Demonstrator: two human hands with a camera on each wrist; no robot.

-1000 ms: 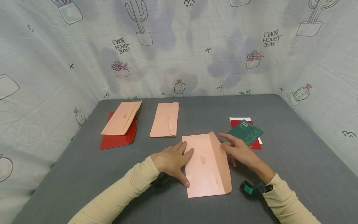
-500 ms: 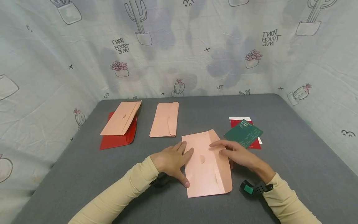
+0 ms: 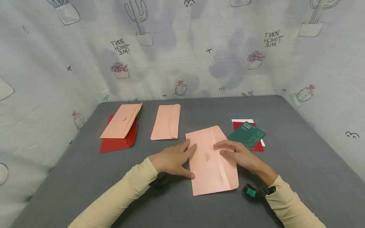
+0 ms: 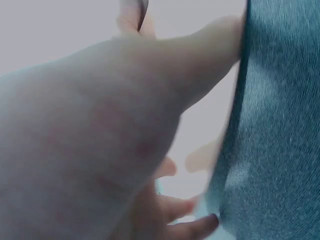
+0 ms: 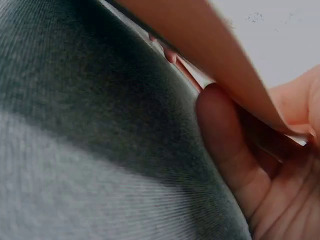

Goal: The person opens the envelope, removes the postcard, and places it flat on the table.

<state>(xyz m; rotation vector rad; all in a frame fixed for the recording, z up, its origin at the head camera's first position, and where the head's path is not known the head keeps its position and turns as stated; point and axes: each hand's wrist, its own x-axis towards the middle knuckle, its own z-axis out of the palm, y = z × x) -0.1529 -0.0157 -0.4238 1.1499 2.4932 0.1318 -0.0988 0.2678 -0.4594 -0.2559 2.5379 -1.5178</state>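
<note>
A light pink envelope (image 3: 209,177) with its flap opened out lies tilted near the middle of the table in the head view. My left hand (image 3: 174,160) rests along its left edge, thumb and fingers spread onto the paper. In the left wrist view the thumb (image 4: 210,47) stretches across the bright paper. My right hand (image 3: 242,156) grips the flap side of the envelope, index finger and thumb on top. Seen from the right wrist, another finger (image 5: 220,120) is tucked under the paper (image 5: 235,65), which stands raised off the table there.
At the back left a pink envelope (image 3: 121,122) lies over a red envelope (image 3: 115,145). Another small stack of pink envelopes (image 3: 166,122) stands beside them. Right of my hands, a green card (image 3: 248,136) lies across red and white cards (image 3: 242,120). Patterned cloth (image 3: 182,47) hangs behind.
My right hand has moved left from beside the flap to grip it. The envelope has shifted slightly away, and its far corner sits higher. The left hand stays at the left edge.
</note>
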